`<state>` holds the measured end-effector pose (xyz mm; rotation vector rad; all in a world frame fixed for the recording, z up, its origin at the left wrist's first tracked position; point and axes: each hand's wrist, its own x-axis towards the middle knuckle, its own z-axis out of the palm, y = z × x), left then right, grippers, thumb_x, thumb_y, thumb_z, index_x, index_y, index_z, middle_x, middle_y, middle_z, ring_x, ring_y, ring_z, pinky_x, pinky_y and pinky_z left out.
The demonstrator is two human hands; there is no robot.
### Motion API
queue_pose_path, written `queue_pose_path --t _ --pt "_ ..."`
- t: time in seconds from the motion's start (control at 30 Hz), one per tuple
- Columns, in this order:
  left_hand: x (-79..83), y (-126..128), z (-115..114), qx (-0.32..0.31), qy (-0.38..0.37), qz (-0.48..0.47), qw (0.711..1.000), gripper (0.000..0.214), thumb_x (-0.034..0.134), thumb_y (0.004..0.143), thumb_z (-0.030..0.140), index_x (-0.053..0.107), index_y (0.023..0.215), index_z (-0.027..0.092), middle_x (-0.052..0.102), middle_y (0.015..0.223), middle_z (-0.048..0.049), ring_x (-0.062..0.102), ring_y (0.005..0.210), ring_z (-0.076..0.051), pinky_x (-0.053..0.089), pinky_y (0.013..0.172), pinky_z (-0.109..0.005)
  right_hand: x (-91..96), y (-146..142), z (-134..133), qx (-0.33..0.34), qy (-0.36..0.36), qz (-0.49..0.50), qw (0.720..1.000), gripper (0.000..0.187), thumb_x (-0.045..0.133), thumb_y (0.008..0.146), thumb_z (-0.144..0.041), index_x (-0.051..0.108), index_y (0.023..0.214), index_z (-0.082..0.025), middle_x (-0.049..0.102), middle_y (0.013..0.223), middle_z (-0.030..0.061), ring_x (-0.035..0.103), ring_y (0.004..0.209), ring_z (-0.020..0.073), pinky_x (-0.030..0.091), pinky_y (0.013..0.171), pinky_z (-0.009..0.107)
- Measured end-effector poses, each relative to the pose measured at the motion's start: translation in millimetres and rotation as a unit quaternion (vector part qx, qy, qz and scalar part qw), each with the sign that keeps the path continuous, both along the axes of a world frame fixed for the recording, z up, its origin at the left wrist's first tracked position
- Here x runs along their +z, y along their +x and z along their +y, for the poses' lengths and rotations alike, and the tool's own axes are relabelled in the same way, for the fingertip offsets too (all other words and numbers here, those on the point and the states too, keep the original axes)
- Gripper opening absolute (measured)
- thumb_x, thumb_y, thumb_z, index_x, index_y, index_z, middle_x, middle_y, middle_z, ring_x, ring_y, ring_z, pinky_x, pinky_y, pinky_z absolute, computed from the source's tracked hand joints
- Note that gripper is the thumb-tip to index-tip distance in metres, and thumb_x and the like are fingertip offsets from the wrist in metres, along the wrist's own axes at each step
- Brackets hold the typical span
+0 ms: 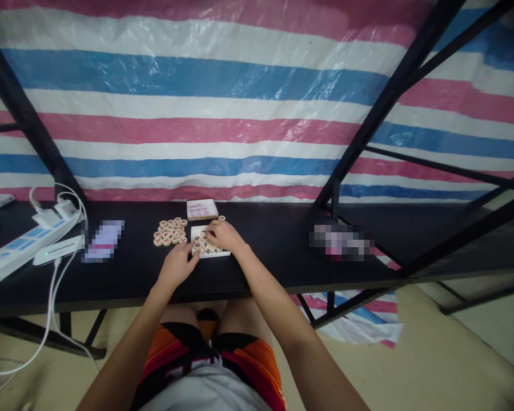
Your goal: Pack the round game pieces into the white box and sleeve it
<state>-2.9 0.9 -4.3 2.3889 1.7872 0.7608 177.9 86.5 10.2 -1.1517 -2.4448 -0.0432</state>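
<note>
A small white box [216,255] lies on the black table, filled with round xiangqi pieces [205,246] bearing dark characters. At its left side my left hand [180,264] grips the edge, thumb at the near corner. My right hand [225,234] reaches over the box from the right, its fingers bent down among the pieces; the fingertips are partly hidden, so what they pinch does not show. Just left of the box sits a cluster of pieces with red characters [169,231], laid flat side by side. One loose piece [221,218] rests behind my right hand.
Behind the box lies a white-and-pink box lid [202,209]. Toward the left are a blurred-out flat item [104,241], a white device [57,251] and a power strip [29,240] with cables. A blurred-out item [341,242] lies right. Black metal posts [364,125] frame the table.
</note>
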Motion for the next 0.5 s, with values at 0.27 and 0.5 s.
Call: queue_pose_path --t 0.27,0.5 --pt "0.9 0.3 -0.7 -0.003 -0.002 0.002 1.0 0.041 0.041 0.091 0.035 0.06 0.121 0.015 0.065 0.103 -0.0106 0.058 0.099 -0.023 0.046 0.086 -0.033 -1.5 0.8 2.1 0.061 -0.012 0.021 0.998 0.028 0.047 0.092 -0.025 0.07 0.082 -0.014 0.067 0.089 0.0068 0.056 0.087 0.015 0.036 0.087 0.028" --pt "-0.3 -0.2 -0.2 0.005 -0.002 0.0 1.0 0.042 0.042 0.09 0.037 0.06 0.122 0.016 0.065 0.104 -0.0102 0.058 0.1 -0.024 0.046 0.087 -0.033 -11.0 16.8 15.9 -0.045 -0.029 0.153 0.987 0.033 0.036 0.096 -0.026 0.067 0.098 -0.017 0.065 0.096 0.0064 0.056 0.092 0.015 0.039 0.088 0.027"
